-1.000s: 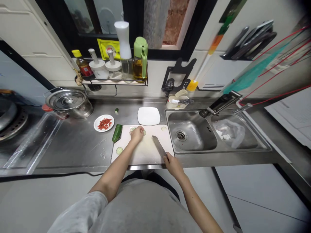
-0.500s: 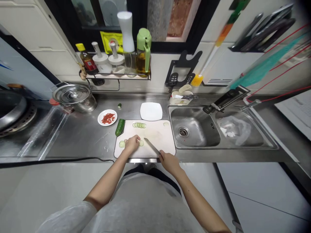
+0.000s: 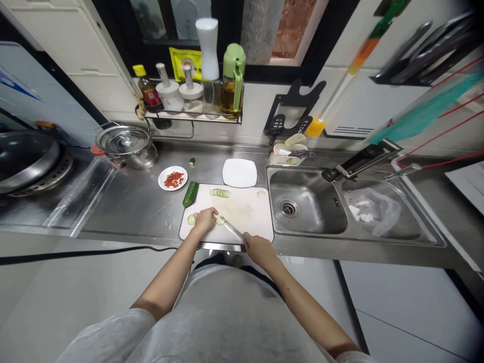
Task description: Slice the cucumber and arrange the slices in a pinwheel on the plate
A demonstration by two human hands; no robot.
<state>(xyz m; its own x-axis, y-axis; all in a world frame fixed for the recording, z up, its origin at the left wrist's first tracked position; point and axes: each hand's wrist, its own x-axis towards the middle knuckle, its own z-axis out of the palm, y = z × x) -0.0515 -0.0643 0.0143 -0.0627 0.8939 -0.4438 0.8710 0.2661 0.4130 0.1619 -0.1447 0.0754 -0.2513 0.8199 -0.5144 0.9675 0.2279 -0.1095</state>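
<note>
My right hand (image 3: 259, 249) is wrapped round the handle of a kitchen knife (image 3: 234, 231). The blade points up and left, its tip at a pale cucumber slice (image 3: 220, 220) on the white cutting board (image 3: 249, 214). Just left of that slice, my left hand (image 3: 205, 221) is low over the board with its fingers curled together; what they hold, if anything, is hidden. More cucumber slices (image 3: 191, 220) lie by its left side. An overlapping row of slices (image 3: 220, 193) is along the board's far edge, and a single slice (image 3: 261, 193) lies at the far right corner.
A cucumber piece (image 3: 190, 194) rests at the board's left edge, with a cut end (image 3: 192, 161) beyond it. Behind stand a plate of red bits (image 3: 162, 180) and a white square plate (image 3: 239, 173). The sink (image 3: 308, 201) is on the right, a steel pot (image 3: 141, 154) on the left.
The knife has shifted left, bringing its tip from beside the cucumber slice onto it. My left hand keeps nearly the same place on the board. The whole view has turned slightly.
</note>
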